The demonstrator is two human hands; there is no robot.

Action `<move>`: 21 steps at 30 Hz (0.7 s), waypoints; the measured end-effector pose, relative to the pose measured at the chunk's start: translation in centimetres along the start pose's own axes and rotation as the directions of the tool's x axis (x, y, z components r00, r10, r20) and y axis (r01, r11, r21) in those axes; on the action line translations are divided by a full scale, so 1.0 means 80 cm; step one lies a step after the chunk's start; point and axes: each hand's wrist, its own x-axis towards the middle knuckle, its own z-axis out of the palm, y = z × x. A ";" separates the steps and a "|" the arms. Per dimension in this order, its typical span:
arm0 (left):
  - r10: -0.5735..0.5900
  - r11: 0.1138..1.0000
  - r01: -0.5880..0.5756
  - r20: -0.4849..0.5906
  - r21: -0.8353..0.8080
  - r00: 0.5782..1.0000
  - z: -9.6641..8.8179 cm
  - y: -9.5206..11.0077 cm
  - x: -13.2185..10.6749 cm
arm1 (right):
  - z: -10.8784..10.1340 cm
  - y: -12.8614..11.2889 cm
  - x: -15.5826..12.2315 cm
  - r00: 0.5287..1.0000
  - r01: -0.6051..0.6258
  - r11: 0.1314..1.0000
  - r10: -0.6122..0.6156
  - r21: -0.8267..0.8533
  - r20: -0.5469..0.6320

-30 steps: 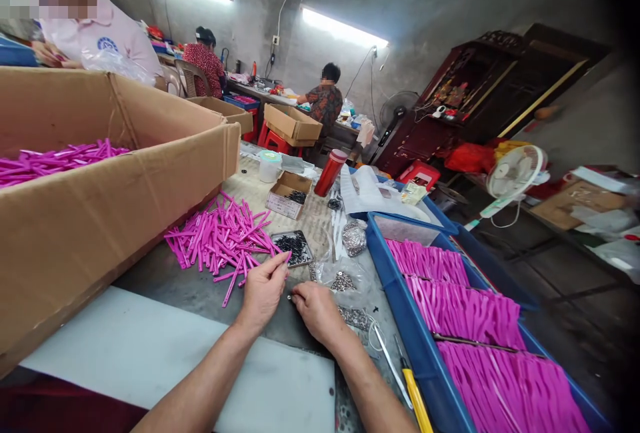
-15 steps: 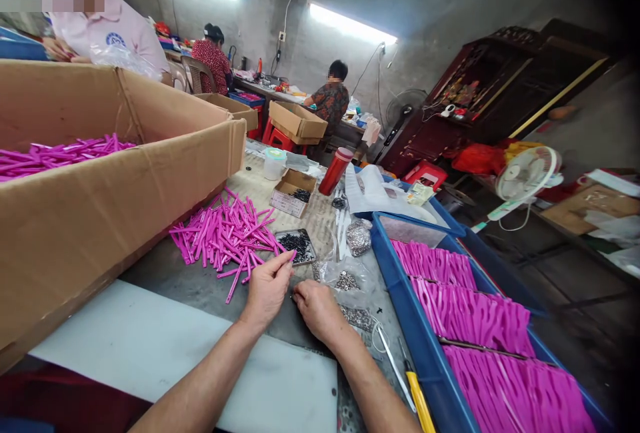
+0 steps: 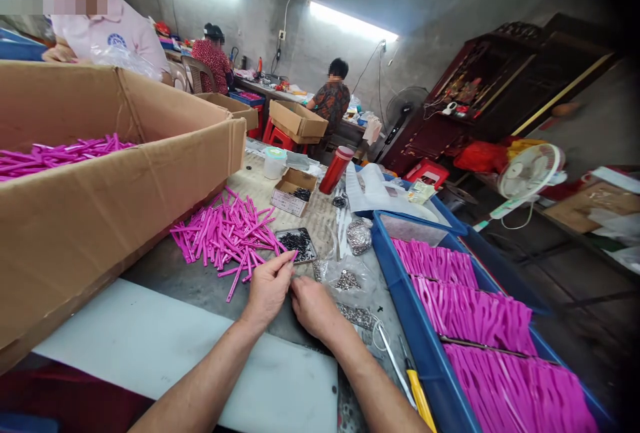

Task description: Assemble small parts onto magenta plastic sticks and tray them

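My left hand [image 3: 267, 290] is closed in a pinch on a pink plastic piece whose tip [image 3: 293, 256] sticks out above my fingers. My right hand [image 3: 315, 305] is curled right beside it, fingertips touching the left hand, pinching something too small to make out. Both hands rest on the grey table just in front of a small metal tray of dark screws [image 3: 296, 244]. A loose heap of pink plastic pieces [image 3: 225, 233] lies to the left of that tray. Clear bags of small silver parts [image 3: 347, 280] lie by my right hand.
A large cardboard box [image 3: 115, 180] with pink pieces stands at left. A blue crate [image 3: 400, 286] of stacked pink pieces sits at right. A yellow-handled screwdriver [image 3: 419, 396], a white board [image 3: 165, 353], a red flask [image 3: 334, 170], a small carton [image 3: 291, 192]. Three people work behind.
My right hand has closed up against the left hand. The view has shifted slightly; the hands stay in the same spot.
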 end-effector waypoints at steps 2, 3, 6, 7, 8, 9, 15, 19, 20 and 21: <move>0.008 1.000 -0.008 -0.001 0.005 1.000 0.000 -0.001 0.000 | -0.001 -0.002 0.000 1.000 0.001 1.000 -0.001 -0.015 0.006; 0.011 1.000 -0.011 -0.001 0.009 1.000 -0.001 -0.002 0.001 | -0.001 -0.003 0.000 1.000 0.004 1.000 -0.004 -0.022 0.008; 0.020 1.000 -0.020 0.000 0.022 1.000 -0.001 -0.002 0.001 | 0.001 -0.005 -0.001 1.000 0.014 0.999 -0.014 -0.047 0.006; 0.021 0.999 -0.021 0.000 0.025 1.000 -0.001 -0.002 0.001 | 0.002 -0.006 0.000 1.000 0.013 0.998 -0.013 -0.058 0.001; 0.021 0.999 -0.021 0.000 0.026 1.000 -0.002 -0.002 0.001 | 0.003 -0.006 0.000 1.000 0.010 0.997 -0.010 -0.071 -0.006; 0.022 0.999 -0.022 0.000 0.027 1.000 -0.002 -0.002 0.001 | 0.004 -0.006 0.000 1.000 0.007 0.997 -0.008 -0.082 -0.012; 0.031 0.999 -0.031 -0.001 0.026 1.000 -0.002 -0.006 0.002 | 0.004 0.005 0.002 0.997 0.072 0.997 -0.071 -0.006 0.023; 0.040 0.999 -0.040 0.005 0.023 0.999 -0.003 -0.009 0.002 | 0.000 0.006 0.001 0.994 0.095 0.995 -0.094 -0.005 0.050; 0.039 0.999 -0.039 0.008 0.021 0.999 -0.004 -0.009 0.003 | -0.001 0.006 0.000 0.994 0.092 0.996 -0.091 -0.015 0.057; 0.037 0.999 -0.037 0.010 0.019 0.999 -0.004 -0.009 0.003 | -0.002 0.005 0.000 0.994 0.087 0.996 -0.085 -0.026 0.063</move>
